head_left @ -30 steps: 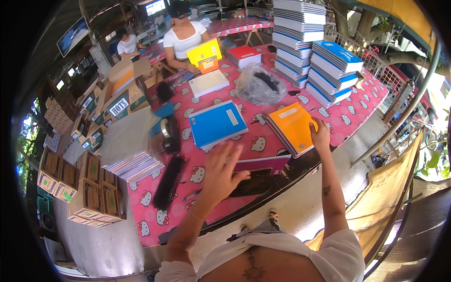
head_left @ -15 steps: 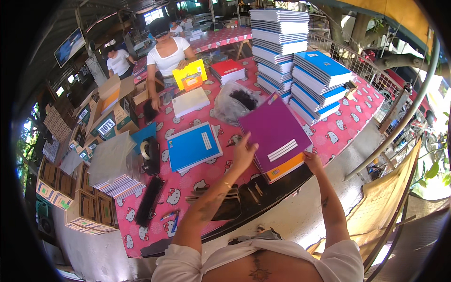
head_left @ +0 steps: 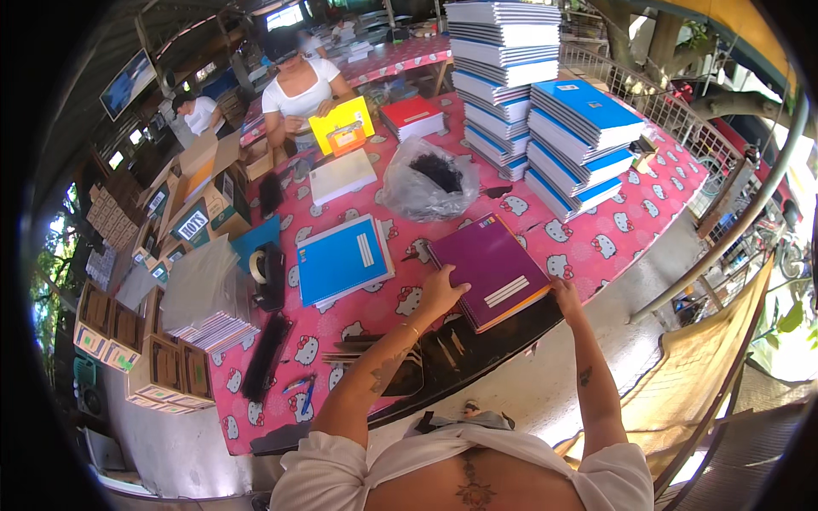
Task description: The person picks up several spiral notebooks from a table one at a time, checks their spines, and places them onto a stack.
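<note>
A spiral-bound purple notebook lies at the front edge of the table, on top of an orange notebook that shows only as a thin strip along the near side. My left hand grips the purple notebook at its spiral edge, the thumb over the cover. At the near right corner my right hand pinches the notebooks' edge. To the left, a blue notebook rests on a few white-paged ones. Beyond the purple notebook sits a clear plastic bag with black spiral bindings inside.
Tall stacks of blue notebooks stand at the far right. Leftward are a tape dispenser, black bindings, pens, a plastic-covered stack and cardboard boxes. Across the table a person handles a yellow notebook.
The purple notebook has come down flat and now covers most of the orange one. Both my hands stayed on its edges. The person opposite brought a hand up from the table toward the yellow notebook.
</note>
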Action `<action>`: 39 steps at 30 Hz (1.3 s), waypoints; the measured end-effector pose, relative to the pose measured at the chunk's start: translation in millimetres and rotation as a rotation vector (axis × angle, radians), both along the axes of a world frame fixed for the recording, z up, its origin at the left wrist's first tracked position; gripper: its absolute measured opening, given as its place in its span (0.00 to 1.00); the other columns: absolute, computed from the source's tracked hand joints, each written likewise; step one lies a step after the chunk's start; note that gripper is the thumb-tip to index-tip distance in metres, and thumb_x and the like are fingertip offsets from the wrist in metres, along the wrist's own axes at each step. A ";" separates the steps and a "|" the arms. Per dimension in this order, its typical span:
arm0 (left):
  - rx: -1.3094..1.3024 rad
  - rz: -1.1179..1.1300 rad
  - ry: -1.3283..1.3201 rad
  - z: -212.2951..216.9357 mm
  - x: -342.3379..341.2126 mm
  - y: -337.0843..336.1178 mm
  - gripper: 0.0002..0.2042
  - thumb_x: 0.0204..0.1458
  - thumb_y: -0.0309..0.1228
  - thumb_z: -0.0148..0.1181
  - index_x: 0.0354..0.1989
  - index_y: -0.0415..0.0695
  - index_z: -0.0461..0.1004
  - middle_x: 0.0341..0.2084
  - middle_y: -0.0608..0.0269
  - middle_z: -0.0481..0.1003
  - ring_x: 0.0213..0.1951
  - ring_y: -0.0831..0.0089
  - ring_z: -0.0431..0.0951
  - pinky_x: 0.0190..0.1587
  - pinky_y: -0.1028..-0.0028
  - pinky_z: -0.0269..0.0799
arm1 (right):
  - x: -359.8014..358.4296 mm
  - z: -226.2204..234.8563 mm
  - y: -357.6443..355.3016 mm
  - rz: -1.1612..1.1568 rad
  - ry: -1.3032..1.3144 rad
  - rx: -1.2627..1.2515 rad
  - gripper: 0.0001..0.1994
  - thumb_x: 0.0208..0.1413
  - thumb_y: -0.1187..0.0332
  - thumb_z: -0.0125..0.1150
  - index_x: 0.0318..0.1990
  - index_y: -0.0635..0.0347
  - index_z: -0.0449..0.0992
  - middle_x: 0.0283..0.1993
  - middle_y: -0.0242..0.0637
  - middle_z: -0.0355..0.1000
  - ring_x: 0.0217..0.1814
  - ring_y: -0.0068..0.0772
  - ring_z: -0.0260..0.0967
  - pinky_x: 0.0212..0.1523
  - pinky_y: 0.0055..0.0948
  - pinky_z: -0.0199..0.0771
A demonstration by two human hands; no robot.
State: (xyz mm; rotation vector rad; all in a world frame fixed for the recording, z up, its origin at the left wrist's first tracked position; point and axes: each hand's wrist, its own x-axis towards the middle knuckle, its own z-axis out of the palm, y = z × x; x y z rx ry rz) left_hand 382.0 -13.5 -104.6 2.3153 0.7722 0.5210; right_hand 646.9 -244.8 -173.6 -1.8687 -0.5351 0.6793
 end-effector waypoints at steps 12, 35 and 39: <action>0.662 -0.026 0.179 2.3 -209.0 150.7 0.26 0.49 0.31 0.67 0.58 0.43 0.72 0.52 0.47 0.73 0.56 0.49 0.72 0.56 0.55 0.70 | -110.5 87.6 -25.6 -0.308 -0.651 0.226 0.14 0.65 0.69 0.53 0.53 0.66 0.76 0.50 0.43 0.75 0.55 0.39 0.71 0.56 0.34 0.67; 0.492 0.041 -0.081 65.2 -231.0 200.3 0.09 0.61 0.34 0.56 0.45 0.44 0.75 0.33 0.50 0.80 0.34 0.47 0.80 0.33 0.54 0.74 | -335.6 85.8 58.8 0.229 -0.350 0.357 0.18 0.56 0.76 0.62 0.56 0.62 0.74 0.59 0.47 0.68 0.59 0.46 0.70 0.58 0.37 0.69; 0.703 -0.155 -0.158 193.0 -225.7 128.7 0.08 0.60 0.30 0.58 0.44 0.42 0.75 0.34 0.51 0.79 0.32 0.48 0.80 0.30 0.56 0.74 | -338.8 139.8 84.4 0.044 -0.765 0.475 0.30 0.52 0.71 0.70 0.63 0.63 0.66 0.65 0.52 0.60 0.67 0.49 0.61 0.62 0.39 0.66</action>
